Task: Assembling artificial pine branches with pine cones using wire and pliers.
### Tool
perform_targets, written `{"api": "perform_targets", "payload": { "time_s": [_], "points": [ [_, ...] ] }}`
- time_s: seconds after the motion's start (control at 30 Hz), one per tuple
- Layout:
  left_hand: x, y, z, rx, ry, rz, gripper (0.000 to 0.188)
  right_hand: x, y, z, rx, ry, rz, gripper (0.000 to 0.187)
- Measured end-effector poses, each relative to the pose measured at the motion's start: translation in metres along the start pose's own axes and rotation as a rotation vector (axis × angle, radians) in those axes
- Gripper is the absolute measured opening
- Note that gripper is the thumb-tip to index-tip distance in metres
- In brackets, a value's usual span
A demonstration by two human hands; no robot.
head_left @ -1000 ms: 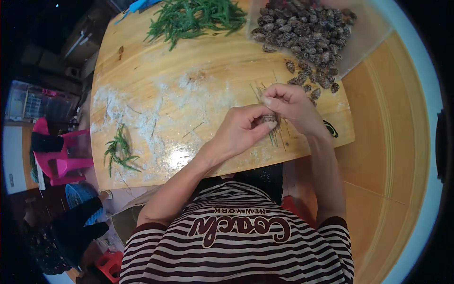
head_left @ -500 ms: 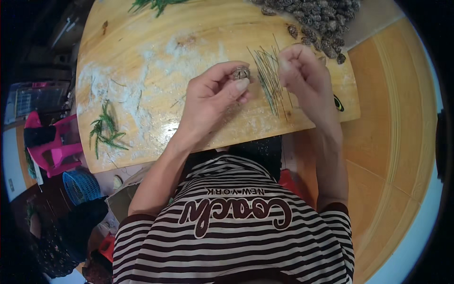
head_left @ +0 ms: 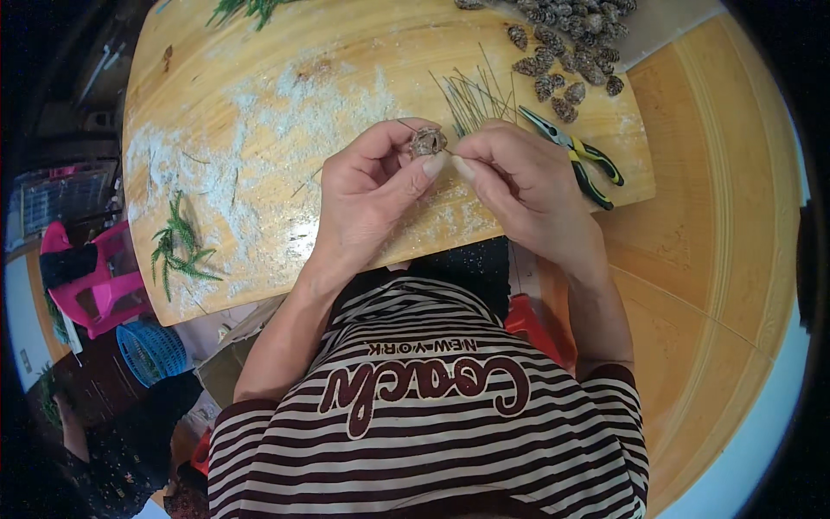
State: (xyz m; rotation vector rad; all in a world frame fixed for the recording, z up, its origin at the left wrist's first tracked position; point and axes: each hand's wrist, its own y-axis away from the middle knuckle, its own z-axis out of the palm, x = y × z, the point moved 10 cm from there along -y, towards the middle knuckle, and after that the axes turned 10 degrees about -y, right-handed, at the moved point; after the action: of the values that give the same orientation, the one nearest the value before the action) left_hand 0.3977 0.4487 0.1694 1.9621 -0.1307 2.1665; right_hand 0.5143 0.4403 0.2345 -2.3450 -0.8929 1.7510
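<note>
My left hand (head_left: pixel 367 186) pinches a small brown pine cone (head_left: pixel 428 141) between thumb and fingers, above the wooden table (head_left: pixel 346 48). My right hand (head_left: pixel 532 186) is closed beside it, thumb and forefinger pinching a thin wire (head_left: pixel 449 154) that runs up to the cone. A short wire end sticks out on the cone's far left side. Just beyond my right hand lies a bundle of thin wires (head_left: pixel 475 97), partly covered by that hand. To its right rest pliers (head_left: pixel 562 138) with black and yellow-green handles.
Many pine cones (head_left: pixel 579 35) are heaped at the table's far right, several lying loose nearer. Green sprigs (head_left: pixel 180 238) lie at the left, more greenery (head_left: pixel 251 9) at the far edge. White flakes (head_left: pixel 251 130) cover the tabletop. A pink stool (head_left: pixel 99 290) and blue basket (head_left: pixel 153 350) stand left.
My right hand has come down and left from the wire bundle to the pine cone, now with a wire in its pinch. The pliers have come into full view.
</note>
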Motion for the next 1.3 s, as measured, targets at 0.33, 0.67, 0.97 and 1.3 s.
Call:
{"api": "perform_targets", "payload": {
  "time_s": [0.33,0.67,0.97,1.3],
  "points": [
    [-0.006,0.001,0.008,-0.024,0.086,-0.046,0.027,0.005,0.008,-0.006,0.094,-0.013,0.053,0.005],
    [-0.01,0.001,0.013,-0.048,0.208,-0.039,0.027,0.01,0.01,-0.006,0.105,-0.025,0.11,0.007],
    [-0.015,-0.002,0.021,-0.023,0.241,-0.138,0.025,0.004,0.014,-0.007,0.164,0.091,0.042,0.007],
    [-0.022,-0.001,0.027,-0.148,0.485,-0.126,0.025,0.008,0.025,-0.008,0.131,0.053,0.099,0.006]
  ]
}}
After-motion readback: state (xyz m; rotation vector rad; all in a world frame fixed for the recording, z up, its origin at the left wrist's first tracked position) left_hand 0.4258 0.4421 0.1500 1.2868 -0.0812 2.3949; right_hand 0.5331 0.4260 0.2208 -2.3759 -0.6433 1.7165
